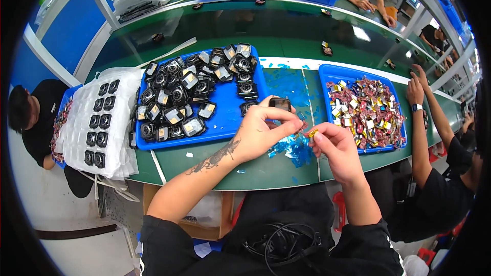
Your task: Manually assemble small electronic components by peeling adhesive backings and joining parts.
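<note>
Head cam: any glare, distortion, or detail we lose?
Head view: bench looks bowed, image corners go black; head view: white glare on belt, glints on blue film; head view: yellow piece in right hand too small to identify.

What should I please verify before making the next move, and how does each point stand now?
1. Left hand holding the dark case: ok.
2. Right hand pinching the yellow piece: ok.
3. Bench free of litter: not ok, blue scraps lie beneath the hands.
4. Left tray with bare space: ok.
5. Yellow piece attached to the case: cannot tell.
</note>
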Demonstrator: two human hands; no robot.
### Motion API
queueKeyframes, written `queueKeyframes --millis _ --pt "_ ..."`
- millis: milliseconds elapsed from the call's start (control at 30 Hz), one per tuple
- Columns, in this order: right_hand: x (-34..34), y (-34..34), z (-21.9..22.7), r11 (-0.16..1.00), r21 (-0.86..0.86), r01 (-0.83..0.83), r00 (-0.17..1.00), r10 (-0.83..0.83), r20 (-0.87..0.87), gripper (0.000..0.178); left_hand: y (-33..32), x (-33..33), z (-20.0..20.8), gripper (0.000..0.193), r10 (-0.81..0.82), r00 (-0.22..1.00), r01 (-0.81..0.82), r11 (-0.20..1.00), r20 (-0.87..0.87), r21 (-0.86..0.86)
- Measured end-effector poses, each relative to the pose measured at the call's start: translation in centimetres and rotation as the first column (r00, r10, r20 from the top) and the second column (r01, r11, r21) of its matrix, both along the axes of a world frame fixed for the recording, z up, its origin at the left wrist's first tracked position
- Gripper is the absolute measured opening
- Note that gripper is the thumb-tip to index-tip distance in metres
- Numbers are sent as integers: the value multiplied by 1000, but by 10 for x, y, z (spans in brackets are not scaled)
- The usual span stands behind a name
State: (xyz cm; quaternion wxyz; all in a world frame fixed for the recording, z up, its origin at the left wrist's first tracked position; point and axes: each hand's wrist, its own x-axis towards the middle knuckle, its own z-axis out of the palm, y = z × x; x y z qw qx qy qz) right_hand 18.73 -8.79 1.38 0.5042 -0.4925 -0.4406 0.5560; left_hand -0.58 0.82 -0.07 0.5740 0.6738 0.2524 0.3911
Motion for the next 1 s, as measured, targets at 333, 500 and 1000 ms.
queueKeyframes --millis 333,500,1000 --pt "-11 13 11 933 354 64 939 -177 296 18 -12 3 3 12 -8 999 12 994 -33 109" --pt "-8 23 18 960 271 -71 898 -57 436 10 -11 2 5 10 -34 993 50 989 -117 140" --pt "-22 26 11 826 561 -52 770 -324 549 13 -6 4 -1 13 -20 998 24 998 -67 59"
